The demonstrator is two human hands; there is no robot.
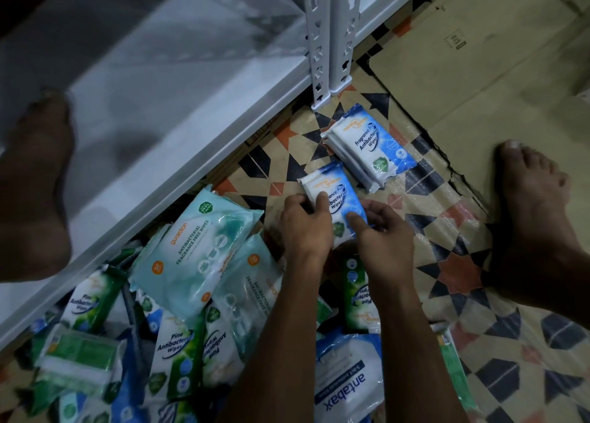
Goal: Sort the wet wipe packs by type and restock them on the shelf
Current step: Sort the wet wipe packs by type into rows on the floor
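Head view: both hands pinching a blue-white wipes pack, its lower half hidden behind fingers.

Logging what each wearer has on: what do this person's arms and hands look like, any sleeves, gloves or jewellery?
Both forearms are bare as far as the frame shows, with no sleeves in view. The left hand and right hand wear no gloves. No watch or ring can be made out in the dim light.

Bare forearms and bare feet (no sleeves, no shoes, nothing on the hands).
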